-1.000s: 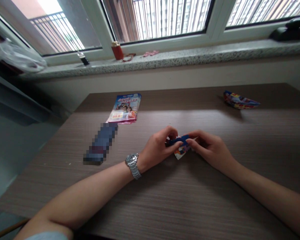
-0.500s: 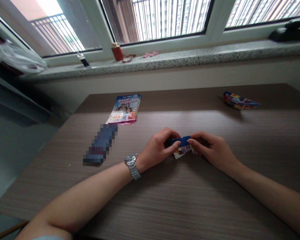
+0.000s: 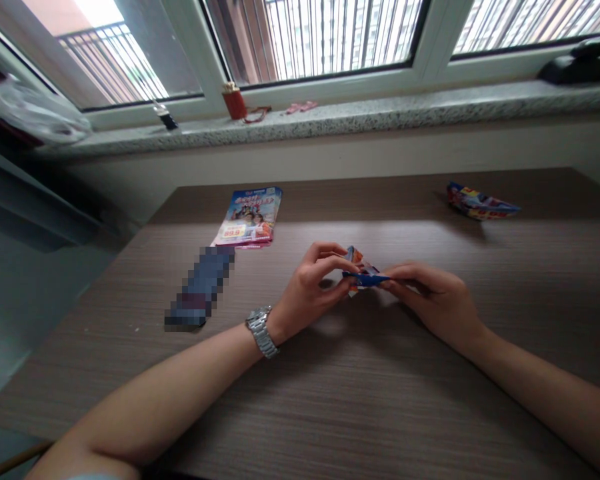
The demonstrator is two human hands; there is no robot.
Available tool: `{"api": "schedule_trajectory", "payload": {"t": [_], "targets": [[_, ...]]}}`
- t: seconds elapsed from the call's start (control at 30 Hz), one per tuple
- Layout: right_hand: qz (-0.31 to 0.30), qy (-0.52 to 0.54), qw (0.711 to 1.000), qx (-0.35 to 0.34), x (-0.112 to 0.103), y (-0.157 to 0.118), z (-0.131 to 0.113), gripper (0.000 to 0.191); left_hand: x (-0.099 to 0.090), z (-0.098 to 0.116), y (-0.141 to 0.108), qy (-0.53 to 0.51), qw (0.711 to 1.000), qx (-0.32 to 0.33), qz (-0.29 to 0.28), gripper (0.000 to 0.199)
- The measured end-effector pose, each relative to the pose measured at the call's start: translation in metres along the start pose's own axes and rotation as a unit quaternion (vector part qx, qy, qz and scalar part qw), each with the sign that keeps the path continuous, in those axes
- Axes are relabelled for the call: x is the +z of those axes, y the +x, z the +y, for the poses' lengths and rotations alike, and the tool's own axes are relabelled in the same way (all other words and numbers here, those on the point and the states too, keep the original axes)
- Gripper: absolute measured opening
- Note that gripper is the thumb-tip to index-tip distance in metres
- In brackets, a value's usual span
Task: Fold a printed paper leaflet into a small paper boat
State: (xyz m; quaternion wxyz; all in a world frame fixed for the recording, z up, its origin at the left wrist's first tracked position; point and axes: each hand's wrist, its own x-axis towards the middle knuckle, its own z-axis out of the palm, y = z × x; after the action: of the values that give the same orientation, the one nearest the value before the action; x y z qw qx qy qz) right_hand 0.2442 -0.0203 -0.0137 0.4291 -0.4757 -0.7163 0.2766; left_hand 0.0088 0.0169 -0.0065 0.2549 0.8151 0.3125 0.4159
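A small piece of folded printed paper, blue along its near edge with coloured print behind, is held between my two hands over the table. My left hand, with a metal watch on its wrist, pinches the left end of the paper. At the right end, my right hand grips it between thumb and index finger. Parts of the paper are hidden behind my fingers. Farther back on the right sits a folded paper boat with similar blue, red and yellow print.
A stack of printed flyers lies at the back left of the table. Just nearer is a pixelated dark phone-like object. On the granite windowsill stand a red container and a small dark bottle-like item.
The folded paper has tipped, so its printed part now shows behind the blue edge instead of in front. My left fingers have lifted and spread slightly; my right hand has shifted a little right.
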Motion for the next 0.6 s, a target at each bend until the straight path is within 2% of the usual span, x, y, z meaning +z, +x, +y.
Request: {"api": "schedule_trajectory", "payload": {"t": [0.17, 0.37, 0.5, 0.6], "targets": [[-0.016, -0.008, 0.998, -0.065, -0.0009, 0.0035, 0.0004, 0.012, -0.0015, -0.0003, -0.0011, 0.002, 1.000, -0.003, 0.029, 0.015], [-0.037, -0.011, 0.996, -0.076, 0.0013, 0.0046, -0.0016, 0.013, -0.0003, -0.0047, -0.0030, -0.062, 0.992, -0.096, 0.053, 0.025], [-0.058, -0.015, 0.993, -0.097, 0.0042, 0.0040, -0.0004, 0.014, -0.0002, -0.0070, -0.0032, -0.076, 0.988, -0.131, 0.043, 0.029], [-0.075, -0.025, 0.991, -0.106, 0.0056, 0.0043, 0.0019, 0.017, -0.0007, -0.0073, -0.0032, -0.076, 0.989, -0.122, 0.020, 0.018]]}}
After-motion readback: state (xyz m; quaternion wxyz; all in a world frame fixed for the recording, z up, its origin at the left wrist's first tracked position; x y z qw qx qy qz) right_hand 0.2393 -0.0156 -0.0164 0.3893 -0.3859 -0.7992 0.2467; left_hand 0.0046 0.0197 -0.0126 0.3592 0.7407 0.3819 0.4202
